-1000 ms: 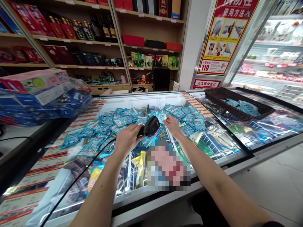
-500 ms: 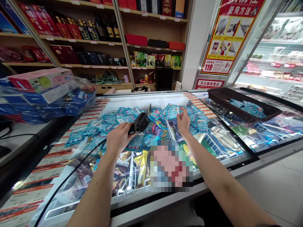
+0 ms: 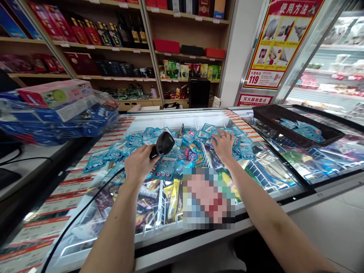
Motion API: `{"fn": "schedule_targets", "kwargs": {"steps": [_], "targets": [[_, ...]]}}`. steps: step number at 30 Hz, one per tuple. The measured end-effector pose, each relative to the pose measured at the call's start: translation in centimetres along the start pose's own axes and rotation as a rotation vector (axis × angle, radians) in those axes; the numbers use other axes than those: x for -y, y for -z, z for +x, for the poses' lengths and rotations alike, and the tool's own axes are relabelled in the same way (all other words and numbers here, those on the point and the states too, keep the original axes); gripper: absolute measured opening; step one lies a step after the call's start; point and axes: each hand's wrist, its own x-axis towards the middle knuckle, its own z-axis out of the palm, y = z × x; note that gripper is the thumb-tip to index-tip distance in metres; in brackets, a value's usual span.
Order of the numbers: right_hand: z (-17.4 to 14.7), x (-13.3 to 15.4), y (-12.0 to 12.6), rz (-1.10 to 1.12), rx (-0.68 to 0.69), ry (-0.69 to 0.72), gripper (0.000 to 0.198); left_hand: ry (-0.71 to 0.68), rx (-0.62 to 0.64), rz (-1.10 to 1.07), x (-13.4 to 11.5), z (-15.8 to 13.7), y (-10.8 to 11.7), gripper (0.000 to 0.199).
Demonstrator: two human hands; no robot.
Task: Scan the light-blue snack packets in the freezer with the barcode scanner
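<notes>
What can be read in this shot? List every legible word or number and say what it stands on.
"使用方法": heading of the red and yellow poster.
"119": lower left of that poster.
"灭火器放置点": small red sign beneath it.
Too small or blurred: print on the blue packets, shelf price tags, bottle labels, stacked boxes.

A pixelated patch (image 3: 209, 198) covers part of the freezer lid, so what's under it is anyone's guess. Print on the blue packets (image 3: 166, 167) is too small to read. The scanner cable (image 3: 74, 223) runs off the bottom edge, and the red poster (image 3: 280, 38) is cropped at the top.
</notes>
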Motion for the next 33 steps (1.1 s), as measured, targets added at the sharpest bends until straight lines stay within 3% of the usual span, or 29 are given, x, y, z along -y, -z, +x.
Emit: {"fn": "schedule_targets", "kwargs": {"steps": [4,7,11,14,19,23,28,33], "targets": [[-0.3,0.9,0.1,-0.015,-0.003,-0.027,0.03,0.033,0.019,0.005,0.2,-0.1,0.0,0.036],[-0.2,2.0,0.2,0.161,-0.003,-0.009,0.029,0.042,0.017,0.004,0.3,-0.1,0.1,0.036],[-0.7,5.1,-0.1,0.455,0.232,0.125,0.032,0.042,0.014,-0.003,0.3,-0.1,0.3,0.037],[-1.7,7.6,-0.5,0.5,0.375,0.214,0.036,0.035,0.027,-0.009,0.3,-0.1,0.3,0.039],[-2.3,9.2,-1.3,0.501,0.398,0.228,0.045,0.032,0.02,-0.029,0.3,0.0,0.3,0.039],[-1.9,9.2,-1.8,0.562,0.437,0.14,0.03,0.026,0.005,-0.025,0.2,-0.1,0.2,0.038],[-1.5,8.9,-2.0,0.682,0.392,0.016,0.014,0.028,0.02,-0.006,0.0,-0.1,0.2,0.038],[-1.2,6.6,-1.5,0.812,0.19,-0.137,0.014,-0.015,0.022,-0.046,-0.3,0.1,0.4,0.037]]}}
